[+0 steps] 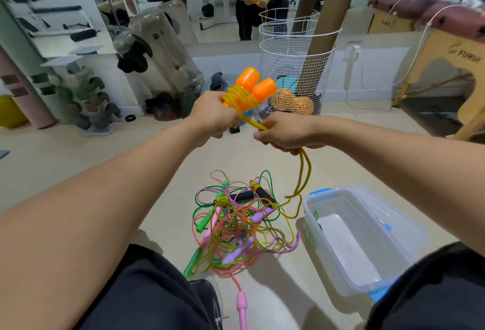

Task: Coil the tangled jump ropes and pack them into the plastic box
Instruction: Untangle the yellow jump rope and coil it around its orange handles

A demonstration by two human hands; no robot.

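Observation:
My left hand point(214, 117) grips two orange jump-rope handles point(256, 85) held side by side, with yellow rope point(240, 98) wound several times round them. My right hand point(283, 132) grips the same yellow rope just below the handles; its doubled tail point(304, 172) hangs down toward the floor. On the floor between my knees lies a tangled pile of jump ropes point(236, 227) in green, pink, purple and yellow, with black foam handles. A clear plastic box point(393, 224) with blue clips stands open to the right of the pile.
A white wire basket point(294, 67) holding cardboard tubes and balls stands ahead. A punching bag point(162, 48) and dumbbell rack point(86, 98) are at the left, a wooden bench point(446, 67) at the right. A wall mirror point(210, 1) shows a person. A pink handle point(242, 308) lies by my shoe.

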